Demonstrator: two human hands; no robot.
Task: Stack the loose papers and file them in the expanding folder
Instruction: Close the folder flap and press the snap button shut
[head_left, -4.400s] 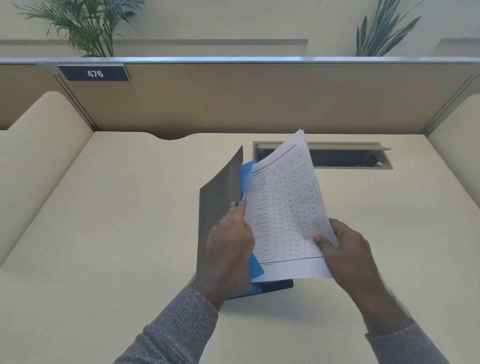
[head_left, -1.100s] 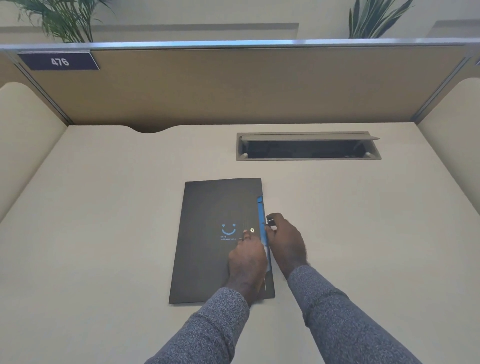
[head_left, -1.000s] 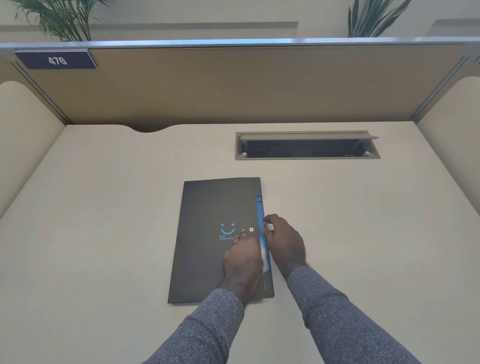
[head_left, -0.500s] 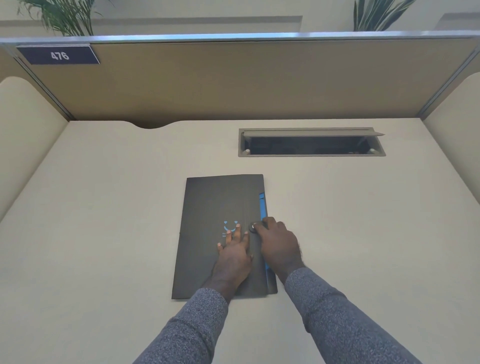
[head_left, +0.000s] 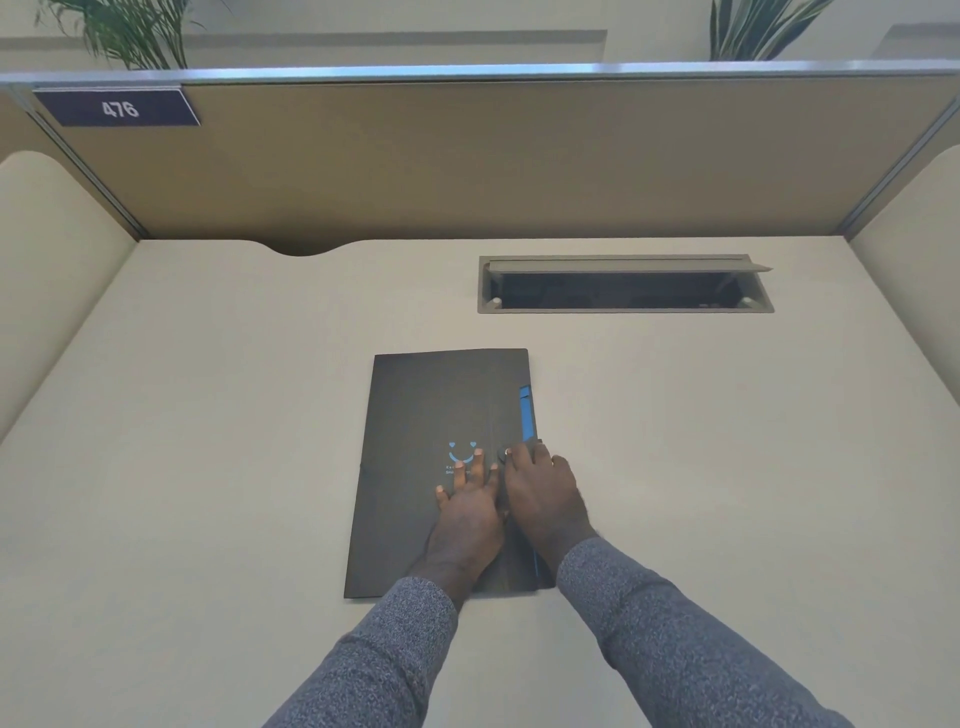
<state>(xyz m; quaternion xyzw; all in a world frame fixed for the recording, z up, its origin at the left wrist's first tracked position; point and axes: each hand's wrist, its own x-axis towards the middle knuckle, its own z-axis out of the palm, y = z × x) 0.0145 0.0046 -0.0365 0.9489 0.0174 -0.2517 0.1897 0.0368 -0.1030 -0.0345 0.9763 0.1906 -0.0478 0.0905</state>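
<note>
The desk (head_left: 208, 467) carries the closed expanding folder (head_left: 426, 415) near its middle, well short of the front edge. It looks thin, light and stiff-covered, best lifted by a long edge. The left hand (head_left: 467, 514) lies flat on it, fingers spread; the right hand (head_left: 540, 499) seems to press its snap button (head_left: 503, 455), gripping nothing.

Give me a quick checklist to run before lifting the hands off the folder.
1. Folder lies flat on the desk, cover down: ok.
2. Left hand flat on the cover, pinning it: ok.
3. Right hand at the snap button by the right edge: ok.
4. Snap fully fastened: cannot tell, fingers cover part of it.
5. No loose papers on the desk: ok.
6. Blue inner edge shows past the cover; papers fully tucked in: cannot tell.
</note>
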